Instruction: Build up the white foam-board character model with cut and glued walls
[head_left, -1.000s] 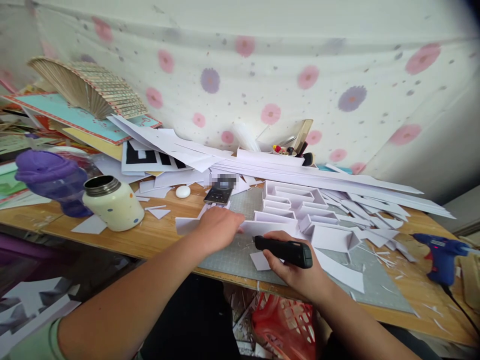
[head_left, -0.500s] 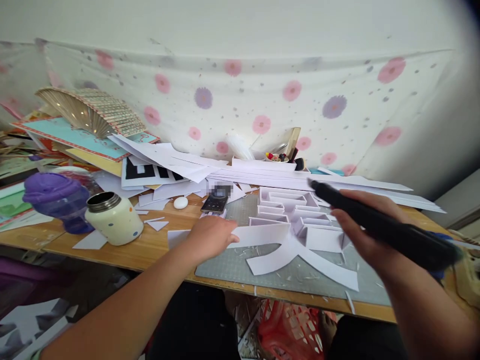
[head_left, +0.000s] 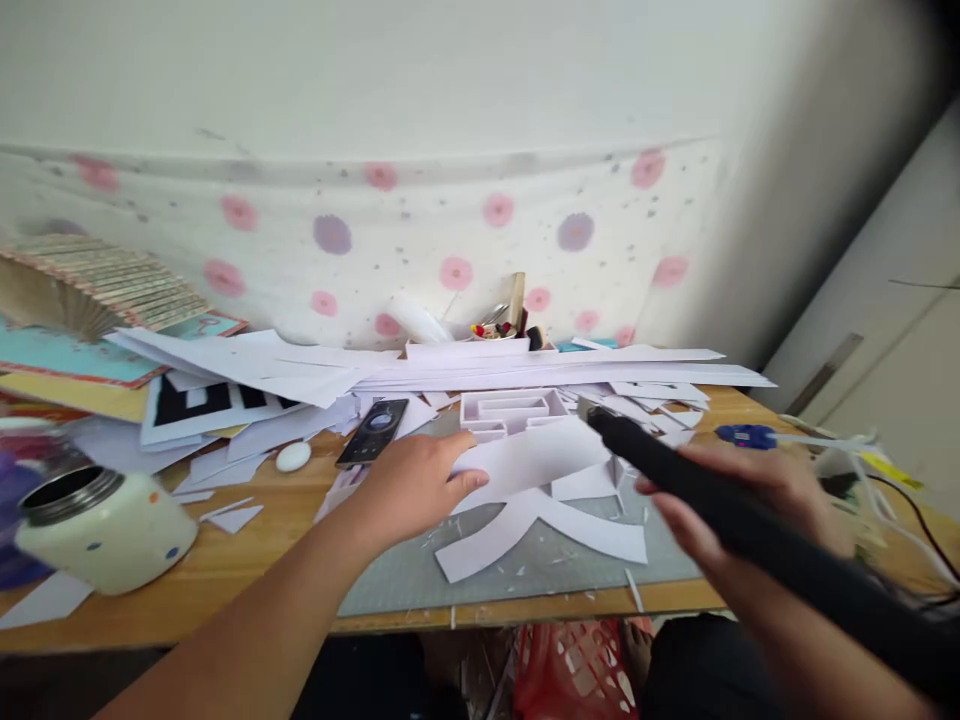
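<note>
The wooden counter (head_left: 262, 560) carries all work items; its back edge meets a flower-printed sheet (head_left: 420, 240). A grey cutting mat (head_left: 397, 585) lies along the front edge. Long white strips (head_left: 555, 373) are stacked parallel to the back edge. A folding fan (head_left: 82, 285) lies spread on papers toward the back left corner.

The partitioned structure (head_left: 514, 407), built of thin white walls with narrow channels, sits on the mat. The white strip (head_left: 536, 460), plain, smooth and slightly bowed, stands on the mat in front of it and hides its near portion. The left hand (head_left: 412, 482) grips this strip: the thumb lies on the near face, the index finger along the top, fingers loosely closed.

The right hand (head_left: 795, 500) has its fingers wrapped around a black tool (head_left: 720, 510), whose tip is near the strip's right end; contact cannot be determined. Hand and tool obscure the mat's right part.

A cream jar (head_left: 112, 530) leans in view near the left front corner. Two curved white pieces (head_left: 487, 540) lie nearest the front edge. A phone (head_left: 375, 432) and a white rounded object (head_left: 293, 457) lie left of the mat.
</note>
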